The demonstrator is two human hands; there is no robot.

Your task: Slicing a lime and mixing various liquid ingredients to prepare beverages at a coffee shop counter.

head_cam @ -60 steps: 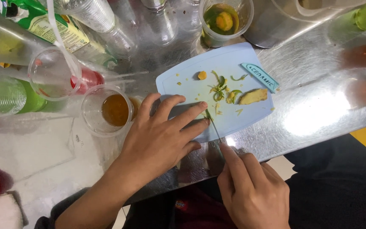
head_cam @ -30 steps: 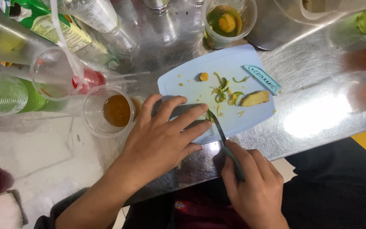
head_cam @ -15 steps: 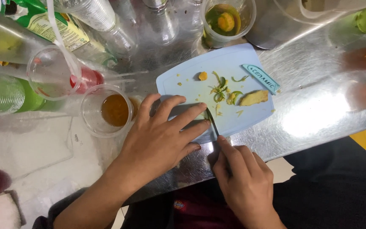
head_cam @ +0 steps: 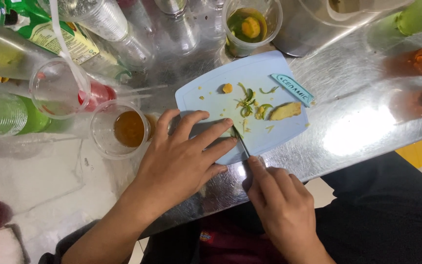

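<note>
My left hand (head_cam: pixel 184 156) lies flat on the near left part of a light blue cutting board (head_cam: pixel 269 132), fingers spread and pressing down on something hidden beneath them. My right hand (head_cam: pixel 279 200) grips a knife (head_cam: pixel 241 142) whose thin blade runs up beside my left fingertips. Green and yellow scraps (head_cam: pixel 250 105) and a pale slice (head_cam: pixel 285 111) lie in the board's middle. A teal knife sheath (head_cam: pixel 293 89) rests at the board's far right corner.
A clear cup of amber liquid (head_cam: pixel 123 129) stands just left of my left hand. Further cups (head_cam: pixel 59 88), bottles and a green carton (head_cam: pixel 45 29) crowd the back left. A cup with yellow-green contents (head_cam: pixel 251 25) stands behind the board on the steel counter (head_cam: pixel 367 132).
My right hand drew back toward the counter's edge, then came forward again. The blade now sits closer to my left fingertips. My left hand has stayed in place.
</note>
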